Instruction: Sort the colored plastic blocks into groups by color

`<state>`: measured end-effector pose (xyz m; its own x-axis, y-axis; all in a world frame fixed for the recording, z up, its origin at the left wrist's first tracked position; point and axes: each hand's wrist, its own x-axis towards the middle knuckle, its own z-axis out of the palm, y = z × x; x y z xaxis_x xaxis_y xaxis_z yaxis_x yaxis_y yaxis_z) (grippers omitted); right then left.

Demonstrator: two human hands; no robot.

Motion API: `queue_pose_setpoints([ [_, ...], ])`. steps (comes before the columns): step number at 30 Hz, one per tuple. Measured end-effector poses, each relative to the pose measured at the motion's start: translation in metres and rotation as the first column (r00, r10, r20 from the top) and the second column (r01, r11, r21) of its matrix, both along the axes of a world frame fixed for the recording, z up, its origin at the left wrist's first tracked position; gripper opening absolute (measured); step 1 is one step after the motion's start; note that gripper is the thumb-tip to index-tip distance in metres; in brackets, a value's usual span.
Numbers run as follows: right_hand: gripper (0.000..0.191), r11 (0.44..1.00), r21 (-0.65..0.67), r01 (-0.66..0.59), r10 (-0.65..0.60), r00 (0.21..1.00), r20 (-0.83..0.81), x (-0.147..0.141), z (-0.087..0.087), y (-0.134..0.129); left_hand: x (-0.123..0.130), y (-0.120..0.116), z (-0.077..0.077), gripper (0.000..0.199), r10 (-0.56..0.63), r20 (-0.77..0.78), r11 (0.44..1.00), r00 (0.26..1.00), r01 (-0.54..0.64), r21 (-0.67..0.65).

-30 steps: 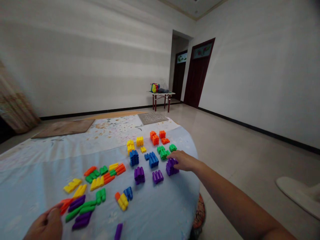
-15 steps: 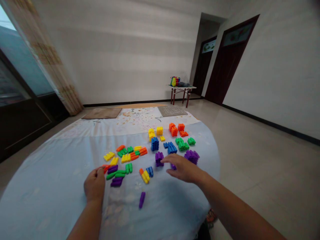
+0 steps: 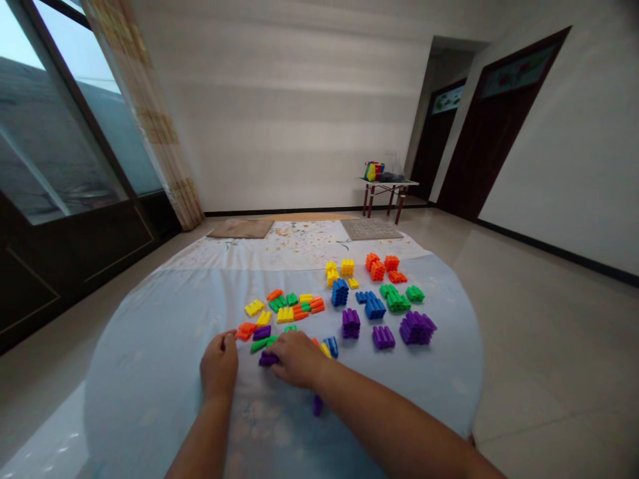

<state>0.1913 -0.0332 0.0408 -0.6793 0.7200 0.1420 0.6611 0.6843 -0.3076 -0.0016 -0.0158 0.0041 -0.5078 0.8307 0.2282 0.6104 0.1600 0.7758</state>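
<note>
Right hand [image 3: 298, 358]: fingers curled over a purple block [image 3: 267, 359] on the worktop [image 3: 150, 372], grip unclear.
Left hand [image 3: 219, 364]: loosely curled, empty, beside an orange block [image 3: 246, 330].

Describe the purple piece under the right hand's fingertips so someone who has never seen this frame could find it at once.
Start at the round table under its pale blue cloth, then the loose scatter of pieces on its near left side. The purple piece lies flat at the right hand fingertips, nearest the table's front edge. Unlike the stacked purple clusters to the right, it is single.
</note>
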Motion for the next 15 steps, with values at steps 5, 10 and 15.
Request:
queue_pose_setpoints([
  [5,0.029,0.999,0.021,0.040,-0.041,0.998,0.047,-0.009,-0.004,-0.002,0.001,-0.004,-0.007,0.038,-0.041,-0.033,0.999,0.999,0.041,0.012],
  [10,0.032,0.999,-0.032,0.043,-0.041,0.996,0.076,-0.001,0.001,-0.008,0.002,-0.003,-0.006,0.037,-0.041,-0.065,0.999,0.997,0.040,-0.021],
  [15,0.033,0.996,-0.047,0.080,-0.080,0.997,-0.002,0.005,-0.002,-0.007,0.004,-0.004,0.001,0.039,-0.047,-0.085,0.996,0.995,0.040,-0.080],
])
